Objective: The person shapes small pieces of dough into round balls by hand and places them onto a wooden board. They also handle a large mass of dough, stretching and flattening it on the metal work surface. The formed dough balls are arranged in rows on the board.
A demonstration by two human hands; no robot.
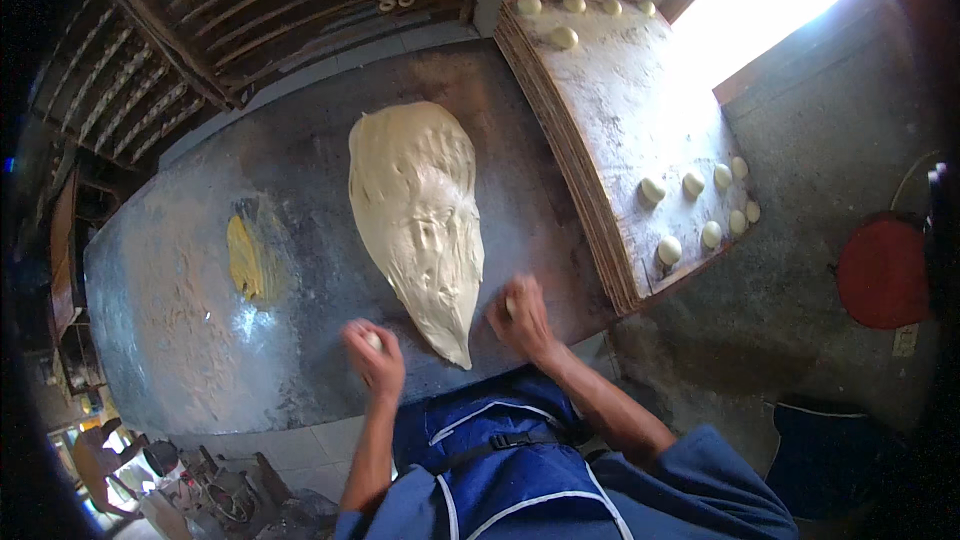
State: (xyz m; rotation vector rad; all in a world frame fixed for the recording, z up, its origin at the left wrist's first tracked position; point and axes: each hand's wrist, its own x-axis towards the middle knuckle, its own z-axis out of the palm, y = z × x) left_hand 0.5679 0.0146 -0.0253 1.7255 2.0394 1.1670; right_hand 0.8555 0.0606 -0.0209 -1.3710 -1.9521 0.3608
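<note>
A big pale mass of dough (420, 210) lies along the middle of the worktable (310, 340), its narrow tip pointing toward me. To the left of that tip, my left hand (377, 362) is curled around a small piece of dough (373, 340), partly hidden by the fingers. My right hand (528, 322), slightly blurred, is closed over another small piece of dough (511, 306) on the tip's right side. Both hands are low over the table's near edge, apart from the large mass.
At the right, a stack of wooden boards (600, 100) carries several round dough balls (669, 250). A yellow smear (243, 258) and dusty flour (180, 300) mark the table's left part. Racks (285, 0) with ring-shaped pieces stand behind. A red round object (885, 272) is far right.
</note>
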